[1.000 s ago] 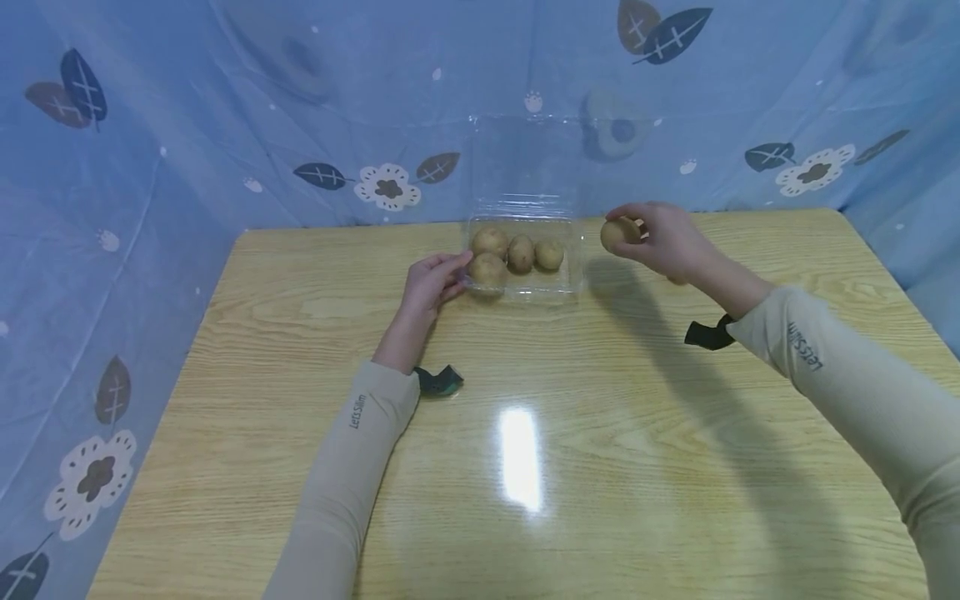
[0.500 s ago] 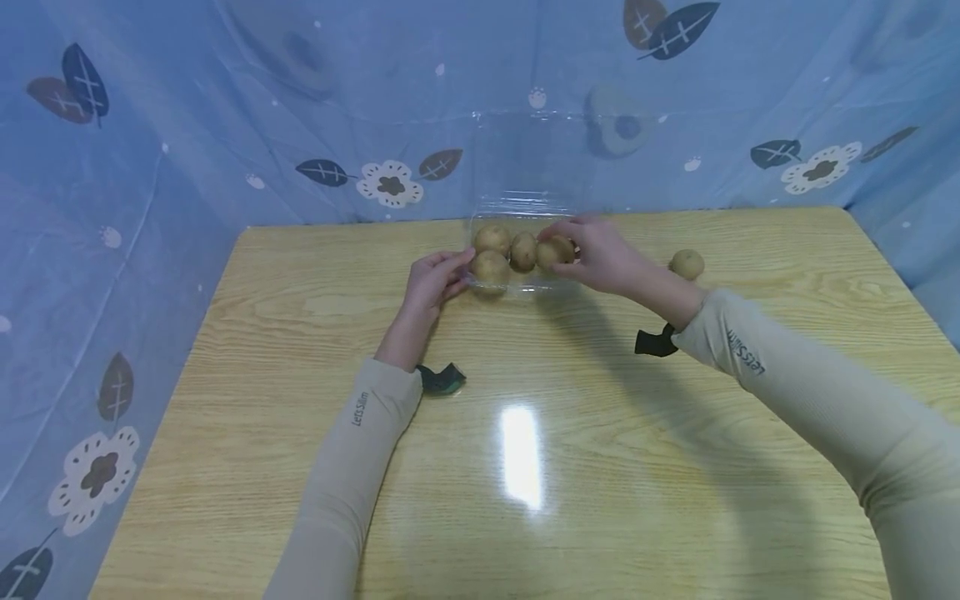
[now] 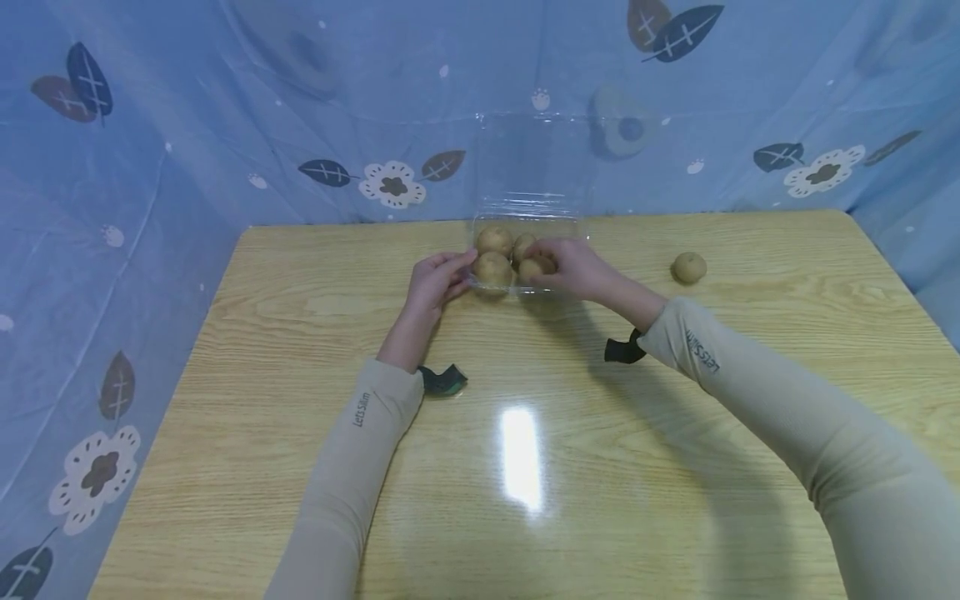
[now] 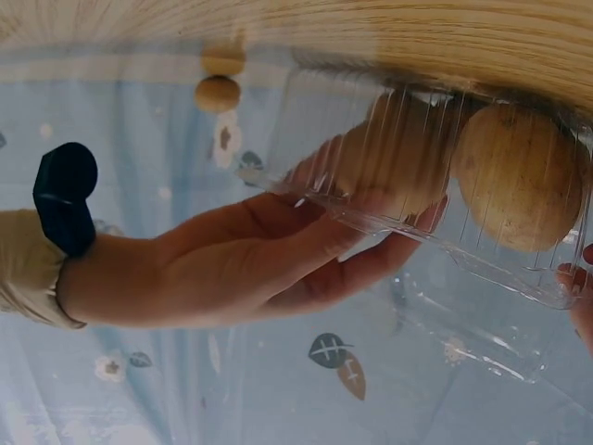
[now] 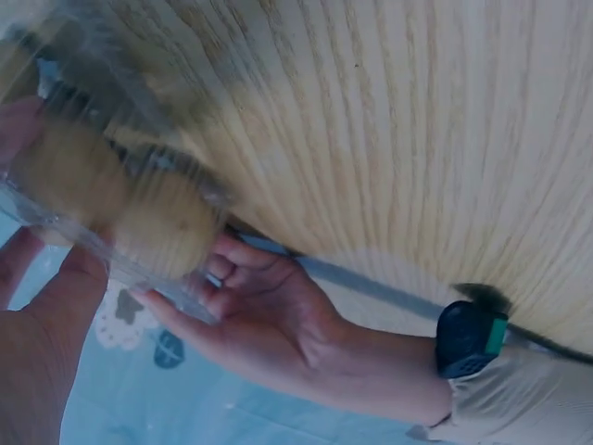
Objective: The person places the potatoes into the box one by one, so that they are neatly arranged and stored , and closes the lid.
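Centre of the frame: the left hand (image 3: pixel 433 282) holds the left edge of the clear tray (image 3: pixel 557 223) with curled fingers; the right hand (image 3: pixel 572 268) inside it grips a potato (image 3: pixel 531 268), hiding the tray's right half. Another potato (image 3: pixel 688 267) lies alone on the table (image 3: pixel 675 400), right

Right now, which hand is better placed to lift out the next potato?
Probably the right hand. It already reaches into the clear box with its fingers curled on a potato. The left hand is busy gripping the box's left end, beside another potato.
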`<control>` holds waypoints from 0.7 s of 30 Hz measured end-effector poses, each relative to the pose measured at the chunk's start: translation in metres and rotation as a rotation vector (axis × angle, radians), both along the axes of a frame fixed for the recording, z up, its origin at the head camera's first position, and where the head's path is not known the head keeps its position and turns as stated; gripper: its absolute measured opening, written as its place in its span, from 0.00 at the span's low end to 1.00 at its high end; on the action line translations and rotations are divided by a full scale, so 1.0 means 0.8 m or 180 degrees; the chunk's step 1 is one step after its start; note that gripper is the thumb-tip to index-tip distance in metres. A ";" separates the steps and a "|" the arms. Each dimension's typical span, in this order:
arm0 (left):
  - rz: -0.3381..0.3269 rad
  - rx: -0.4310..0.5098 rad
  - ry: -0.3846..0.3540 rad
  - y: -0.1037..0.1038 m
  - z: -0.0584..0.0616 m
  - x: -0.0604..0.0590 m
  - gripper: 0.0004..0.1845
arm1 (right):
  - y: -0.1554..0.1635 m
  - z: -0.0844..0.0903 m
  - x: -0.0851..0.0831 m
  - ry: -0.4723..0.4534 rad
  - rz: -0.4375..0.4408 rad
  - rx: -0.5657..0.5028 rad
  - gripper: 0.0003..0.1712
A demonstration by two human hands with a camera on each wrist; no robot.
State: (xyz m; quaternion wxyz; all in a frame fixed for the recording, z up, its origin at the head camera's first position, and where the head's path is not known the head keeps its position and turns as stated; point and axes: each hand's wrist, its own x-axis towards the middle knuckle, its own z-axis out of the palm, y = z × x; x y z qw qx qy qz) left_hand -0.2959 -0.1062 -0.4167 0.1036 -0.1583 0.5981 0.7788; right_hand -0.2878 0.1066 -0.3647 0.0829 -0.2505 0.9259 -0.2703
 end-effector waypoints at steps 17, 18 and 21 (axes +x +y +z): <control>0.0069 -0.0026 0.0044 0.000 -0.002 -0.001 0.07 | -0.013 -0.010 -0.001 -0.0200 -0.0482 -0.0166 0.25; 0.0072 -0.0031 0.0048 0.000 -0.003 -0.001 0.08 | -0.014 -0.009 -0.001 -0.0231 -0.0514 -0.0166 0.25; 0.0075 -0.0069 0.0059 0.002 -0.004 0.000 0.08 | -0.014 -0.009 -0.001 -0.0287 -0.0550 -0.0151 0.24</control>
